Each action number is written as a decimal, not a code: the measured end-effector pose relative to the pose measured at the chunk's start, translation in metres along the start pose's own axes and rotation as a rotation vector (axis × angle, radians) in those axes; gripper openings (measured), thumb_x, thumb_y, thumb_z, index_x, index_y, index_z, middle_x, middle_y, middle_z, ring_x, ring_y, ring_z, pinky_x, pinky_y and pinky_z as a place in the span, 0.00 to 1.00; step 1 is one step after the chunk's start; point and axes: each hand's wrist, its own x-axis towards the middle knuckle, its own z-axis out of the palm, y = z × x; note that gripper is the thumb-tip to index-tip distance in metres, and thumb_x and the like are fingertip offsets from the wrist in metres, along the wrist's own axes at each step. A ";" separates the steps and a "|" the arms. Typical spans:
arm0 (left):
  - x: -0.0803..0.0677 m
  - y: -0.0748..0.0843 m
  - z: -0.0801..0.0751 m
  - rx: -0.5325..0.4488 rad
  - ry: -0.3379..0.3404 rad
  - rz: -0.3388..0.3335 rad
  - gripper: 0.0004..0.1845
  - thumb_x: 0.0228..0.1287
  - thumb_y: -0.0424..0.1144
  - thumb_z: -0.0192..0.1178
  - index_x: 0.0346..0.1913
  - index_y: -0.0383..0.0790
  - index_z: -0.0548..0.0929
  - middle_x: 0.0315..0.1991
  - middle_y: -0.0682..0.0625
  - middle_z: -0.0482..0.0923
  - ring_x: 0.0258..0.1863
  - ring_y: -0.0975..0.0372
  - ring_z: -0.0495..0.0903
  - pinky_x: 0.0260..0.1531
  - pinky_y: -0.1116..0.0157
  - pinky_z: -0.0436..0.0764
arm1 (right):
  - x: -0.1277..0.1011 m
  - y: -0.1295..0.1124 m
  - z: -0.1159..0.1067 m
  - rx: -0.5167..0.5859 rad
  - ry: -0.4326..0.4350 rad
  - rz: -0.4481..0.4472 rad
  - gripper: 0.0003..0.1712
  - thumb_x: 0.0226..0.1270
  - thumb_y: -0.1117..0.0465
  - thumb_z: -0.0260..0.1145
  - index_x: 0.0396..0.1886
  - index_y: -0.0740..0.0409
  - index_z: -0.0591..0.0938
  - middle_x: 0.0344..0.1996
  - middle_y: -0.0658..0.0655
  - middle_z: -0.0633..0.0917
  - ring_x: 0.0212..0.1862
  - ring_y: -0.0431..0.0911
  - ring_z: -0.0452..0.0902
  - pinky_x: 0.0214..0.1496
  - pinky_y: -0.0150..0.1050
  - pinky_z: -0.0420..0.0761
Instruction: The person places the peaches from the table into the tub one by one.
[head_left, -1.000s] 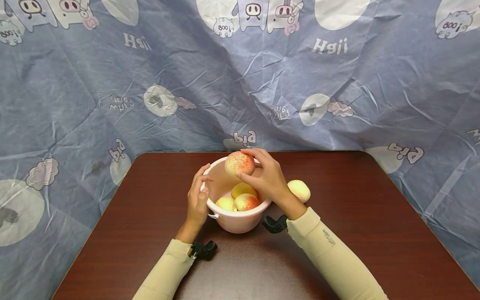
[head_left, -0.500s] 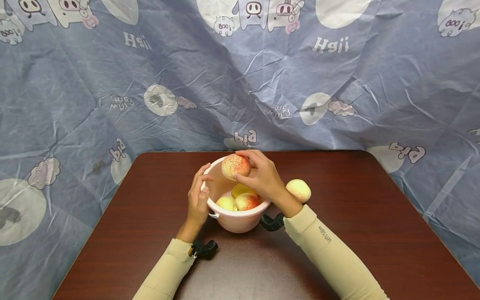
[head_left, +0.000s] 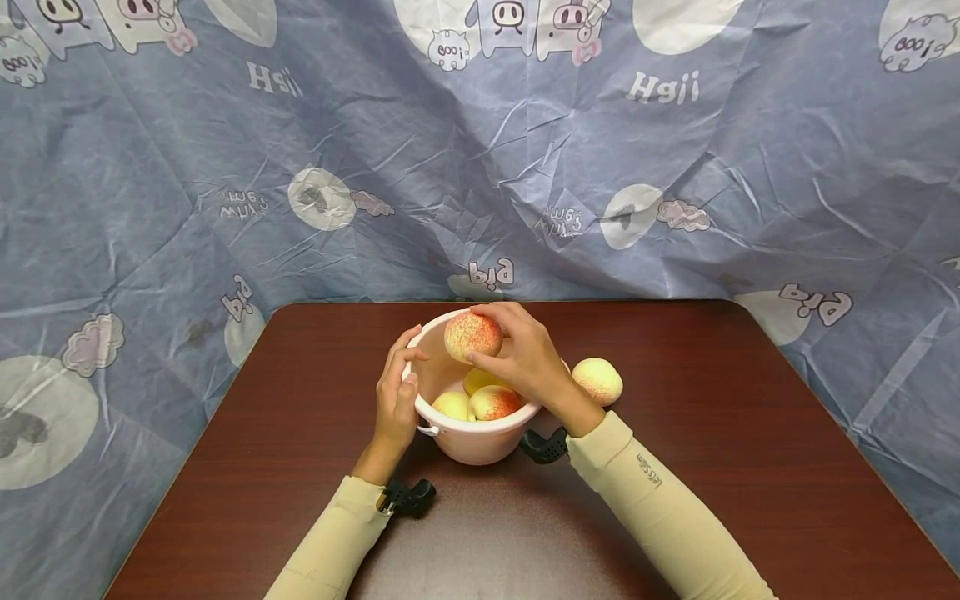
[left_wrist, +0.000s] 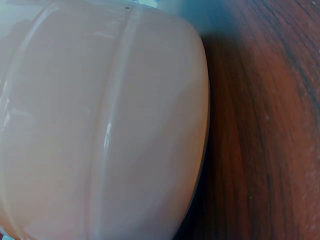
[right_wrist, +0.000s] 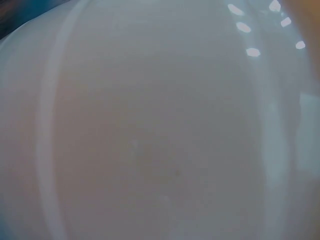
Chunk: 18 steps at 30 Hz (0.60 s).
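My right hand holds a red-and-yellow peach between fingers and thumb, over the opening of a pale pink bucket. At the bucket's left side, my left hand grips the rim with bent fingers over it. Inside lie a red-blushed peach, a pale yellow peach and a yellow fruit partly hidden behind them. The bucket's outer wall takes up much of the left wrist view. A glossy pale wall fills the right wrist view; neither hand shows there.
On the dark red-brown table, another pale yellow peach sits right of the bucket, beside the right wrist. A small white handle end sticks out at the bucket's left. Behind the table's far edge hangs a blue printed cloth.
The right hand has shifted slightly left and down with its peach, mostly in the first half second. The left hand and the bucket look unchanged.
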 end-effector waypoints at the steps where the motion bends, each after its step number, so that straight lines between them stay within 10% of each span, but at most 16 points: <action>1: 0.000 0.000 0.000 0.001 0.001 0.000 0.20 0.63 0.45 0.41 0.44 0.33 0.75 0.66 0.40 0.67 0.66 0.49 0.65 0.64 0.56 0.62 | 0.000 0.000 0.000 -0.004 -0.002 0.000 0.32 0.48 0.57 0.77 0.56 0.54 0.80 0.52 0.51 0.79 0.53 0.43 0.75 0.53 0.40 0.76; 18: 0.000 0.002 0.000 0.008 -0.002 -0.002 0.21 0.63 0.46 0.41 0.43 0.31 0.75 0.66 0.40 0.68 0.66 0.49 0.65 0.62 0.56 0.63 | -0.001 0.000 0.001 -0.053 -0.023 -0.025 0.33 0.47 0.56 0.78 0.56 0.55 0.80 0.51 0.52 0.80 0.53 0.44 0.74 0.53 0.41 0.76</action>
